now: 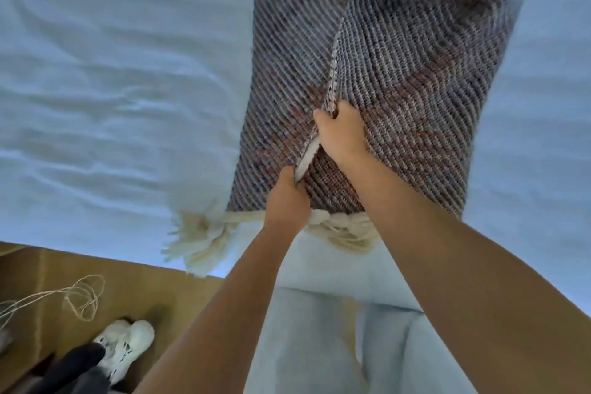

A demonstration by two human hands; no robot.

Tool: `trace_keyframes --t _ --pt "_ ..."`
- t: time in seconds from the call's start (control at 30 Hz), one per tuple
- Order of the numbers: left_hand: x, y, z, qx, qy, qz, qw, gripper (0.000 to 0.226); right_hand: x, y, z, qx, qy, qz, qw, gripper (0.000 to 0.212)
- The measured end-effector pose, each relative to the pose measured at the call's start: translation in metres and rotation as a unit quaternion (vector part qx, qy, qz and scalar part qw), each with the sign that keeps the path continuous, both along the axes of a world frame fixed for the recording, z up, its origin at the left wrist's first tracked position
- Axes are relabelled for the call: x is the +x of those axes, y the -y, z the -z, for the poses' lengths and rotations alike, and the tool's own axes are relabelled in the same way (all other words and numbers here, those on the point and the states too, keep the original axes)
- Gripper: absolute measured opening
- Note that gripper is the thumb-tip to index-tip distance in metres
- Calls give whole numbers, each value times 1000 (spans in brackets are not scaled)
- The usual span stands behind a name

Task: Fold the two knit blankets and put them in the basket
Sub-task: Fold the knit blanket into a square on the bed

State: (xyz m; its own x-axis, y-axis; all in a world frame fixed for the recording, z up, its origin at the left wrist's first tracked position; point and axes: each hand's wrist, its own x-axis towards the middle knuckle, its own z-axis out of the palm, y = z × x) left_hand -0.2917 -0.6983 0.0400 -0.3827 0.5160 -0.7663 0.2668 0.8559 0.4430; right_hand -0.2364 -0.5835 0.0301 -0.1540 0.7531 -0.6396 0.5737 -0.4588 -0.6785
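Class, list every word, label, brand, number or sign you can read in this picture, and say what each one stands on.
None: no text can be read anywhere in the view.
The blanket, gripped by the left hand and the right hand, shows only its knit pattern.
The shoe has dark marks too blurred to read as a brand.
The sheet is plain.

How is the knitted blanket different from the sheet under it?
The blanket is ribbed grey-purple with reddish patches; the sheet is plain and pale. The blanket has cream tassels at its near end; the sheet shows none. The left hand and right hand grip the blanket's edge, not the sheet. Both are cloth with folds or wrinkles in them.
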Motion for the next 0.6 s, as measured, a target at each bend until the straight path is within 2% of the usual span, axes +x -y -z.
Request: trace_keyframes --t 0.07,0.13,0.2,0.37,0.47,0.53,0.6 --pt "-33 9 4 -3 -17 3 1000 18 -35 8 6 -2 15 -10 1000 15" --pt "-59 19 10 -2 -20 -13 1000 23 -62 13 12 6 42 -27 999 26" --pt "-75 27 13 14 -11 -36 999 25 -81 17 16 16 69 -40 997 21" --pt "-93 43 21 58 -42 -73 995 19 -101 22 20 25 73 -95 993 23" --pt "-97 55 23 -3 -57 -86 995 24 -101 28 18 9 66 -128 990 24" --pt "-96 63 21 -90 -30 -18 995 31 -100 33 17 -8 49 -130 990 26" --pt "-92 68 20 -138 7 45 989 37 -97 41 14 -13 36 -135 990 27"
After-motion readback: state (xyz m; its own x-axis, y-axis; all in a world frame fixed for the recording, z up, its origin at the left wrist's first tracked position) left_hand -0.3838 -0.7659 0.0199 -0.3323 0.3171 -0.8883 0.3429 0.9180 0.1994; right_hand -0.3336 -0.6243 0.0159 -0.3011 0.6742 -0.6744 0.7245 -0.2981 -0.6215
